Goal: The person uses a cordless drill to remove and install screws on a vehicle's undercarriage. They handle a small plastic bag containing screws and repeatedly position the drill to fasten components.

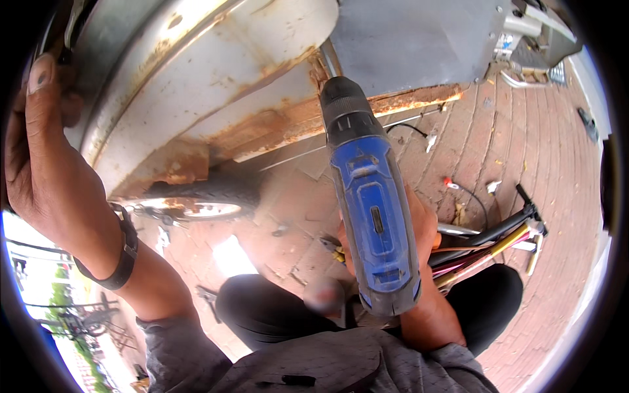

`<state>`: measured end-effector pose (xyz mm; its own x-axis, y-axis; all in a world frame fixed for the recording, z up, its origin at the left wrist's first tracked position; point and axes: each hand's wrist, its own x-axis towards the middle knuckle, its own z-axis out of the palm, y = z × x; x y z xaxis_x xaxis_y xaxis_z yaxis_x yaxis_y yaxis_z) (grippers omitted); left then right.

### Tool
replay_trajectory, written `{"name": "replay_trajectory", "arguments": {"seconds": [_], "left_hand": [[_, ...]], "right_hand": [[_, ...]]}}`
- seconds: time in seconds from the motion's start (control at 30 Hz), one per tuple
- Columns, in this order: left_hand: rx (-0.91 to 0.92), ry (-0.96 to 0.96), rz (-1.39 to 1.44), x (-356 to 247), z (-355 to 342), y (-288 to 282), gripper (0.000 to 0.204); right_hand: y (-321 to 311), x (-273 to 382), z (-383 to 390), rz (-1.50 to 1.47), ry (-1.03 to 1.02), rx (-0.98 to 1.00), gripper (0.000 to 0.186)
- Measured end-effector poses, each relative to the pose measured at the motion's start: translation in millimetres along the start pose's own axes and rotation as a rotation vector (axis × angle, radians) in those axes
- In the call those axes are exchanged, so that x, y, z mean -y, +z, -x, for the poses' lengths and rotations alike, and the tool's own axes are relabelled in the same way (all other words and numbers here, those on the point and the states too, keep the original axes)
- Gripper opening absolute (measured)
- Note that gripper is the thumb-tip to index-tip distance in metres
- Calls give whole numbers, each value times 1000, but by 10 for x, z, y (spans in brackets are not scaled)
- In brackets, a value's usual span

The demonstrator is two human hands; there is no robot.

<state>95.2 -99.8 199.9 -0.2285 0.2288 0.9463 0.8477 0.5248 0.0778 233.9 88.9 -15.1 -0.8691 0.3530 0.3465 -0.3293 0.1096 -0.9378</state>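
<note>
My right hand [424,226] is closed around the grip of a blue and black cordless drill [377,216]. The drill points away from me, and its black chuck [344,108] lies against the rusty lower edge of a pale metal body panel [255,56]. A thin metal shaft [331,59] shows past the chuck; whether its tip enters the metal is hidden. My left hand [42,141] is raised at the far left beside the panel's curved rim. Its thumb stretches upward and the fingers look apart, though they are partly hidden; no held thing shows there.
A grey flat panel [413,42] adjoins the rusty one. Beneath is a black tyre [209,190]. On the brick paving [485,144], tools with black and yellow handles [491,242] lie by my right knee. A short cable [468,190] lies farther off, and pliers [334,247] near the drill.
</note>
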Motion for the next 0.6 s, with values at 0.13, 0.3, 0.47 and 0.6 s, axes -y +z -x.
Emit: {"name": "replay_trajectory", "arguments": {"seconds": [0.13, 0.3, 0.47, 0.6], "left_hand": [[-27, 45, -178, 54, -174, -161, 36], [114, -18, -317, 150, -469, -78, 32], [332, -240, -288, 271, -668, -108, 52], [400, -389, -76, 281, -719, -210, 67]], "right_hand": [[-35, -1, -57, 3, -7, 0, 24], [-19, 22, -66, -190, 172, -2, 26], [-4, -21, -69, -25, -38, -34, 30], [-7, -28, -26, -152, 113, -65, 34]]}}
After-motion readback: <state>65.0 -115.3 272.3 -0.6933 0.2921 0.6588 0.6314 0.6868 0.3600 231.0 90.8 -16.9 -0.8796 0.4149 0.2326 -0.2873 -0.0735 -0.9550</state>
